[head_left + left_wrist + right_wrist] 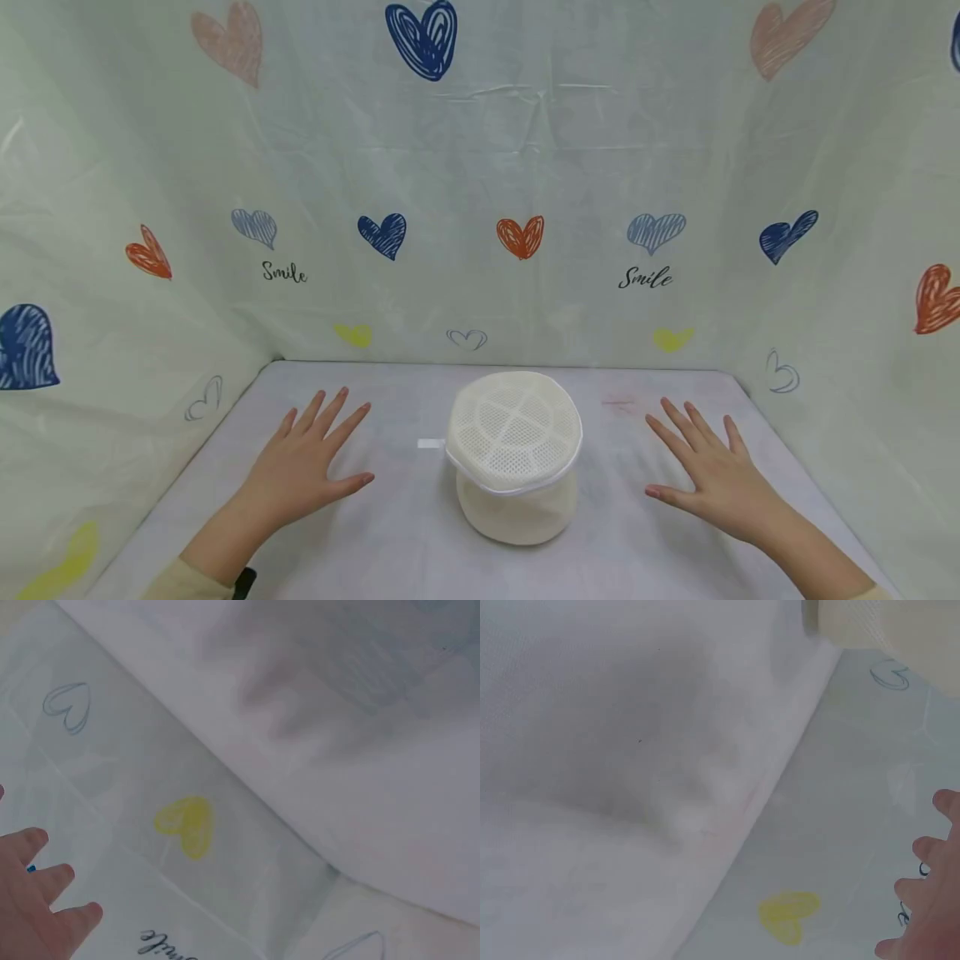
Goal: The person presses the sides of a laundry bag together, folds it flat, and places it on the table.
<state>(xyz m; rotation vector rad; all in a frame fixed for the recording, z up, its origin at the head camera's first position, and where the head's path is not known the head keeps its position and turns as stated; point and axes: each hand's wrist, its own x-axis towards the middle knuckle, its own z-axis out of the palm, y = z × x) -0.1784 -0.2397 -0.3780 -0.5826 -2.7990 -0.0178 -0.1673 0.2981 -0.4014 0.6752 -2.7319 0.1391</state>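
Sleeve, cream (pixel 187 583): at the left forearm, cut off by the lower edge, with a black band (pixel 243 582) partly hidden at the wrist.
Left hand (pixel 303 471): fingers straight and spread wide, grip unfilled, over the white table (pixel 375 542).
Right hand (pixel 723 487): likewise spread wide and unfilled, at the table's other side.
Mesh-topped drum, cream (pixel 517 450): upright on the table between the hands, apart from both; white piping around its top, a paler ring and spokes on the mesh. Whether bag or hat cannot be told.
White strip (pixel 430 443): on the table, just beside the drum, toward the left hand.
Reddish mark (pixel 620 403): on the table, near the right fingertips.
Backdrop sheet (pixel 465 167): printed hearts in blue, orange, pink and yellow; "Smile" legible twice in black script. Left wrist view cuts the word at the lower edge; right wrist view shows dark strokes behind the fingers, unreadable, and the drum cropped at the upper right corner.
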